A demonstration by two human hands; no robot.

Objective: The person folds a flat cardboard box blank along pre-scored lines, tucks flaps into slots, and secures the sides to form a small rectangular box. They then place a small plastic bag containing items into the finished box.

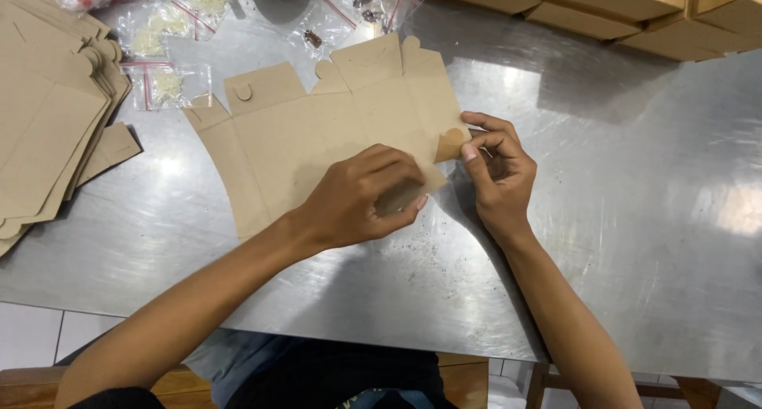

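Two hands work one flat cardboard box blank (333, 131) lying mid-surface toward the far edge. Our left hand (361, 198) presses a flap down, fingers spread; our right hand (496, 171) pinches the rounded tab (451, 143). Folding seems underway; next calls for a clean crease.

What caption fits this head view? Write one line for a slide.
Left hand presses a flat cardboard box blank on a steel table while right hand pinches its tab.

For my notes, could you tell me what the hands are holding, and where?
The flat cardboard box blank: left hand presses its lower right edge, right hand pinches its right-side tab.
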